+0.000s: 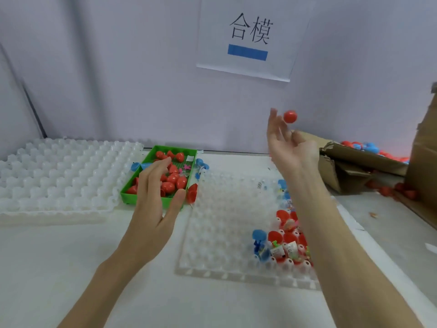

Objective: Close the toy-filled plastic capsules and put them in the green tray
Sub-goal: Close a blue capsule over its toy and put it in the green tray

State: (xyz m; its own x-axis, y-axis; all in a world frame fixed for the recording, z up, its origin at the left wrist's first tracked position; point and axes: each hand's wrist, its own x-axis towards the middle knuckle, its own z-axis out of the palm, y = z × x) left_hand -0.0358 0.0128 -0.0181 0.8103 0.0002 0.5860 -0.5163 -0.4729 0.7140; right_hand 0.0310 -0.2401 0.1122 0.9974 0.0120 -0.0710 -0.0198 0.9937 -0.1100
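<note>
A closed red capsule (290, 116) is up in the air in front of the wall, right beside the fingertips of my right hand (290, 147). That hand is raised with its palm up and fingers loosely spread, not curled round the capsule. My left hand (153, 200) hovers flat, fingers straight, over the near end of the green tray (175, 150) and holds nothing. Several closed red capsules (173, 178) lie in the tray. Open red and blue capsule halves with toys (283, 245) sit in the clear moulded tray (224, 233) at the lower right.
A white moulded tray (59, 176) lies at the left. Loose blue halves (137, 166) lie beside the green tray. A torn cardboard box (350, 162) with red and blue capsules stands at the right. A paper sign (250, 36) hangs on the wall.
</note>
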